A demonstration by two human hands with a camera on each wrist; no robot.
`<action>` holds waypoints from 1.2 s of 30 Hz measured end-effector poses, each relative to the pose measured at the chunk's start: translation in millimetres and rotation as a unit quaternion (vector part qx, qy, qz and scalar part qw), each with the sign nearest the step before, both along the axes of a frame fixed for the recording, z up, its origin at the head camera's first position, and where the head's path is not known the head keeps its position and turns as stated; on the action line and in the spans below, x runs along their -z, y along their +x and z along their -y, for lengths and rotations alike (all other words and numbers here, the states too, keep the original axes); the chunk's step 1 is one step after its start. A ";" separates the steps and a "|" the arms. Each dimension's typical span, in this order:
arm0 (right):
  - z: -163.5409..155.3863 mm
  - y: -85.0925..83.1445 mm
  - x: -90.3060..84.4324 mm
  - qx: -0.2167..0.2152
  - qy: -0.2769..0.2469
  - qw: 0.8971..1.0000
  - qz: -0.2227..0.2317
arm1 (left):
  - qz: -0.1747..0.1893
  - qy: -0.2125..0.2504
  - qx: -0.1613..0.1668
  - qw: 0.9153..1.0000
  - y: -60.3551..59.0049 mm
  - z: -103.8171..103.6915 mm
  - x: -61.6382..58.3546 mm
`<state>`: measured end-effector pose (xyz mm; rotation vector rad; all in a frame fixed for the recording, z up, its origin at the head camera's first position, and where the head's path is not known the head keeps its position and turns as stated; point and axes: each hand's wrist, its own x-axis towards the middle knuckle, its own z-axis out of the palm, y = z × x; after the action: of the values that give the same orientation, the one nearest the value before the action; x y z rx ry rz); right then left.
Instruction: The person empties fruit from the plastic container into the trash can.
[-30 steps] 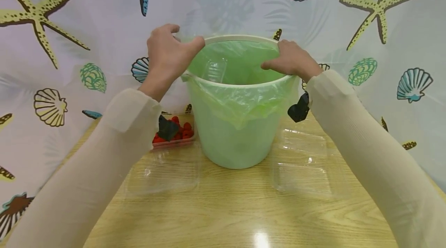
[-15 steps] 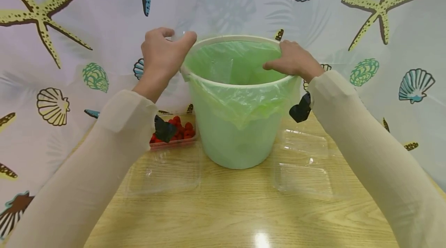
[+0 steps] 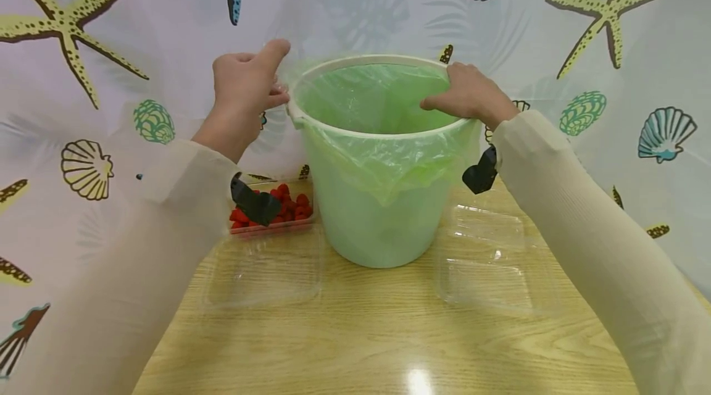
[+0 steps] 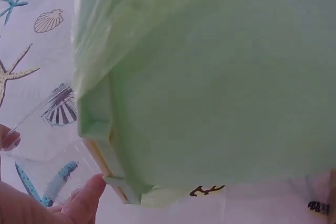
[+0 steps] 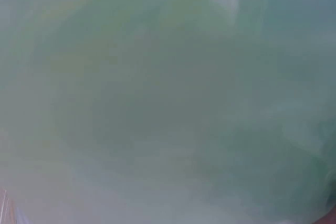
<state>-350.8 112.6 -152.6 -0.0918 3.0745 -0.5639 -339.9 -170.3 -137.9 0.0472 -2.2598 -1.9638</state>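
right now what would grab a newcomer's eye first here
The pale bin lined with a green bag stands mid-table, the right hand gripping its rim and the left hand holding a clear container just beside it. A punnet of red berries sits at its left.

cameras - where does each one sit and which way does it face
Head: looks forward and down at the bin on the table; both sleeves, left hand and right hand show.
Left wrist: beside the bin, faces its green liner; fingertips at the lower left.
Right wrist: pressed close to the liner, only a green blur; no hand clearly seen.
Shared: head and left wrist both show the liner and the shell curtain.
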 end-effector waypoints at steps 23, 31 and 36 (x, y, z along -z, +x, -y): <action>0.8 0.4 -0.9 0.001 0.008 1.000 0.005 | 0.065 0.270 0.047 0.960 -13.2 39.3 4.2; 1.4 1.1 -1.4 0.003 0.006 1.000 0.011 | 0.067 0.332 0.048 0.940 -16.7 64.2 7.9; 1.9 1.7 -1.7 0.002 0.004 1.000 0.005 | 0.069 0.361 0.061 0.928 -16.4 81.4 10.0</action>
<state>-349.1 110.7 -150.9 -0.0821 3.0674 -0.5510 -356.3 -251.7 -147.9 0.1286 -1.4986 -2.8256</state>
